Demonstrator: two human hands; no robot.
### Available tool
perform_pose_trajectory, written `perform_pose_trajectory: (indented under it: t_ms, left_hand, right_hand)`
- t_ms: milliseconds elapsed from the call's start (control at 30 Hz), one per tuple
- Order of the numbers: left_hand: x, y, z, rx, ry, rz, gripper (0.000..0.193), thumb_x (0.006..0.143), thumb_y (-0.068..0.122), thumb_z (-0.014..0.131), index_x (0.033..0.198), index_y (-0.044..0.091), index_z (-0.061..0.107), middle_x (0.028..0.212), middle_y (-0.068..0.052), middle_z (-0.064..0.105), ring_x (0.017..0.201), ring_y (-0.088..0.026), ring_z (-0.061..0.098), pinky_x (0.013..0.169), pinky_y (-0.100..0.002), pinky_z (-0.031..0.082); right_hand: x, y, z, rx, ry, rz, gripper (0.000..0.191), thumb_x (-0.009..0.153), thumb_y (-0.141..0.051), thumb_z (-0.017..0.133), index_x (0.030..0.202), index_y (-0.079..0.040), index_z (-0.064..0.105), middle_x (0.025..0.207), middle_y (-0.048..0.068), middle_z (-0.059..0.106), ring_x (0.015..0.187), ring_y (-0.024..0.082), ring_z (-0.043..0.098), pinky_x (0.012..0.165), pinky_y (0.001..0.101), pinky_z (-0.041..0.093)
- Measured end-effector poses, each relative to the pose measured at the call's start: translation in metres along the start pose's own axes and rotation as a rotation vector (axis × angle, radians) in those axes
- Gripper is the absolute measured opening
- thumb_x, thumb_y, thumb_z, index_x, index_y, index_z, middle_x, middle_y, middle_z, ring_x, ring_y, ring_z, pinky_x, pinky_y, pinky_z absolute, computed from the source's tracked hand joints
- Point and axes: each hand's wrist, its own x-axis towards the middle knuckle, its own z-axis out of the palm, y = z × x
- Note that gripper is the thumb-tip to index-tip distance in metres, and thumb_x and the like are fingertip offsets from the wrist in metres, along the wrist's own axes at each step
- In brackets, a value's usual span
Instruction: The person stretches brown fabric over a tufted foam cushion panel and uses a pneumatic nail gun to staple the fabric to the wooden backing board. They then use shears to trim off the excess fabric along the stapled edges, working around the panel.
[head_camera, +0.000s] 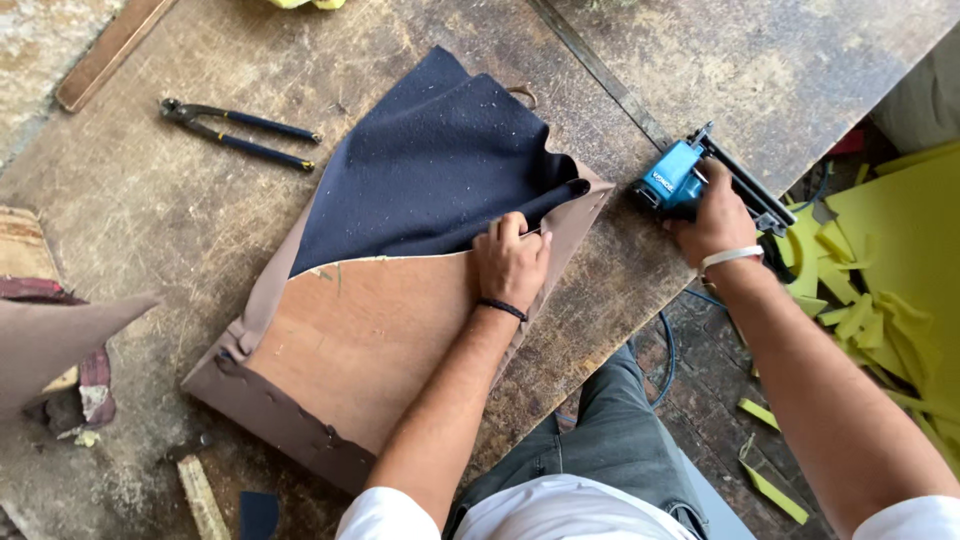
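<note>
Head view. Left-hand fingers curl and press together on the edge of the dark navy fabric, pinning it flat against the plywood seat board. Right-hand fingers wrap the grip of the blue pneumatic stapler; whether a finger sits on the trigger, cannot tell.

Left hand sits near the board's right edge, where the navy cloth folds over the brown leatherette cover. Right hand holds the stapler on the workbench just beside the board's upper right corner, nose apart from the fabric.

To do the tacking well, my read: keep the cloth tensioned and wrinkle-free under the left fingertips, seat the stapler nose square and flat on the fold, and keep the pinning fingers clear of the nose line. The wavy ruffle at the fold next to the left hand would need smoothing.

Around: blue-handled pincers at upper left, well apart. Another upholstered piece at the left edge. Wood strip at the bottom. Yellow foam offcuts on the floor at right. The blue air hose hangs below the bench edge near the person's knee; it could snag. Nothing lies between stapler and fold.
</note>
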Motion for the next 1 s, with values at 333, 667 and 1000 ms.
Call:
perform_pose_trajectory:
  t_ms: [333, 667, 1000]
  left_hand:
    - [-0.037, 0.019, 0.010, -0.167, -0.247, -0.007, 0.033, 0.092, 0.028, 0.074, 0.066, 0.009, 0.070, 0.092, -0.004, 0.058, 0.087, -0.028, 0.054, 0.078, -0.043, 0.047]
    - [-0.040, 0.018, 0.019, -0.193, -0.234, 0.024, 0.030, 0.091, 0.026, 0.075, 0.066, 0.009, 0.071, 0.089, -0.004, 0.056, 0.084, -0.026, 0.053, 0.076, -0.043, 0.047]
    - [-0.041, 0.016, 0.020, -0.225, -0.223, -0.021, 0.034, 0.089, 0.025, 0.074, 0.060, 0.008, 0.068, 0.090, -0.006, 0.056, 0.085, -0.026, 0.055, 0.079, -0.044, 0.048]
  right_hand:
    - [-0.111, -0.007, -0.020, 0.344, -0.245, 0.204, 0.038, 0.074, -0.024, 0.082, 0.107, -0.006, 0.077, 0.085, 0.016, 0.079, 0.074, 0.029, 0.077, 0.075, 0.0389, 0.063]
    - [-0.149, -0.009, -0.002, 0.475, -0.109, 0.164, 0.034, 0.076, -0.022, 0.080, 0.106, -0.006, 0.078, 0.084, 0.015, 0.078, 0.078, 0.027, 0.075, 0.074, 0.0396, 0.059]
    - [-0.170, -0.028, 0.008, 0.272, -0.292, 0.092, 0.026, 0.077, -0.027, 0.082, 0.087, -0.004, 0.076, 0.071, 0.017, 0.075, 0.068, 0.030, 0.076, 0.065, 0.0403, 0.059]
